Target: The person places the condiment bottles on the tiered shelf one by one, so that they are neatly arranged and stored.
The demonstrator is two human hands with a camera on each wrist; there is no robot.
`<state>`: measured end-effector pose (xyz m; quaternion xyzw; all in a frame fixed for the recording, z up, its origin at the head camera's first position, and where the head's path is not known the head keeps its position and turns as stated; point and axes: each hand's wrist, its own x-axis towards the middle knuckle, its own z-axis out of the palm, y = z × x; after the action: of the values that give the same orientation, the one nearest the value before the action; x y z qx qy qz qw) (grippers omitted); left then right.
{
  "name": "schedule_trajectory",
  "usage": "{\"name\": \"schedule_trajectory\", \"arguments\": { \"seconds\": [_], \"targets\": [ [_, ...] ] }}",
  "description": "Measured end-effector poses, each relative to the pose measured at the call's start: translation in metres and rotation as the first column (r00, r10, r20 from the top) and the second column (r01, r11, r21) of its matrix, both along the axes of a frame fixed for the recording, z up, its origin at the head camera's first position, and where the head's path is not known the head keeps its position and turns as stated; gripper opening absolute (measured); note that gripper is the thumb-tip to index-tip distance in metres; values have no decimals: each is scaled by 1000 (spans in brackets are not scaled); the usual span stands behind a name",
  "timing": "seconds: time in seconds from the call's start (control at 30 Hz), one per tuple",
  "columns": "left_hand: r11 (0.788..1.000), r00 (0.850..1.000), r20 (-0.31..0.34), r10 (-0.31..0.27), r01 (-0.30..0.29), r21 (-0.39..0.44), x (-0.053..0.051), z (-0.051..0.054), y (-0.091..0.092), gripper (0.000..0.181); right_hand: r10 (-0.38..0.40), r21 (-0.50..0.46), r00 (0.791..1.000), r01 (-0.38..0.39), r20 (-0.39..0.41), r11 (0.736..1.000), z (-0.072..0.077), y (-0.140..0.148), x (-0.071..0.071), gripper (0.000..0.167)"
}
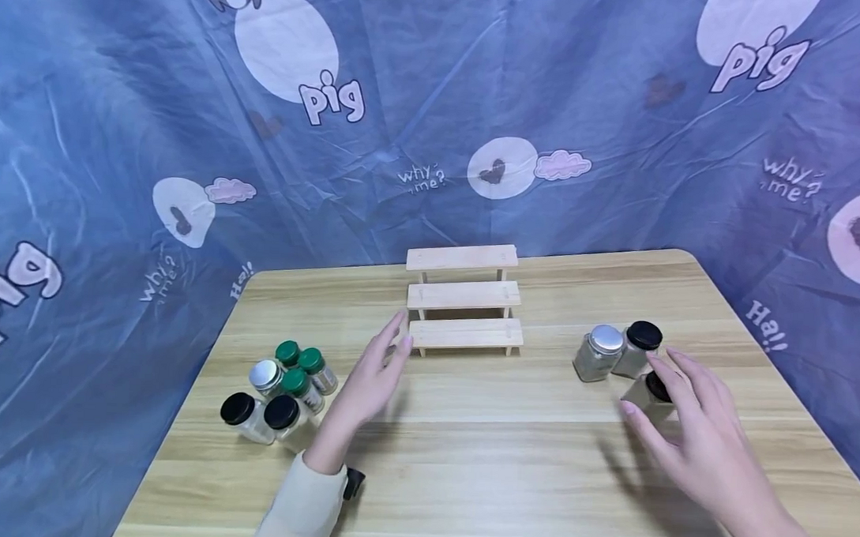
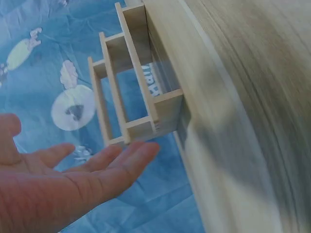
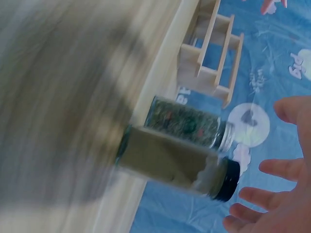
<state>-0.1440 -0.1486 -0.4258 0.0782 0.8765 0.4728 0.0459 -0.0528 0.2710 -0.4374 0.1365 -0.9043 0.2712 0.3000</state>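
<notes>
My right hand [image 1: 705,436] hovers with spread fingers over a black-lidded spice jar [image 1: 650,401], partly hiding it. Behind that jar stand another black-lidded jar [image 1: 636,351] and a silver-lidded jar [image 1: 593,359]. In the right wrist view, a jar of tan powder [image 3: 170,160] stands before a jar of green and red flakes [image 3: 184,124]; the fingers [image 3: 265,196] appear apart from both. My left hand [image 1: 369,381], fingers extended and holding nothing, is near the lower left of a three-tier wooden rack [image 1: 466,333]. In the left wrist view its fingertips overlap the rack's end; contact is unclear.
On the left of the wooden table [image 1: 494,476], several jars cluster: black-lidded jars [image 1: 256,422], a silver-lidded jar [image 1: 266,377] and green-capped bottles [image 1: 320,371]. A blue printed cloth [image 1: 407,102] hangs behind the table and at its sides.
</notes>
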Motion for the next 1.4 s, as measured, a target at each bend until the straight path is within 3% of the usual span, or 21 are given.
{"name": "schedule_trajectory", "arguments": {
  "seconds": [0.17, 0.37, 0.57, 0.73, 1.07, 1.2, 1.4],
  "targets": [
    [990, 994, 86, 70, -79, 117, -22, -7, -1, 66, -32, -42, 999, 33, 30, 999, -6, 9, 2, 74],
    [961, 969, 223, 103, -155, 227, -43, -18, 1, 72, -45, -38, 999, 46, 16, 998, -12, 18, -1, 74],
    [945, 951, 282, 130, -205, 254, -55, -29, 2, 72, -67, -55, 994, 72, 85, 996, -17, 24, -1, 80],
    [947, 951, 278, 135, -206, 245, -62, -36, 3, 70, -33, -112, 993, 45, 110, 993, -21, 30, -5, 79],
    [959, 968, 216, 128, -177, 222, -65, -42, 7, 61, 17, -180, 972, 26, 233, 983, -27, 36, -9, 75],
    [959, 968, 210, 136, -181, 216, -66, -46, 8, 60, 50, -214, 969, 2, 241, 977, -30, 37, -12, 65],
    [951, 969, 207, 137, -187, 245, -68, -50, 10, 58, 34, -215, 966, 22, 256, 976, -33, 38, -11, 57]
  ]
}}
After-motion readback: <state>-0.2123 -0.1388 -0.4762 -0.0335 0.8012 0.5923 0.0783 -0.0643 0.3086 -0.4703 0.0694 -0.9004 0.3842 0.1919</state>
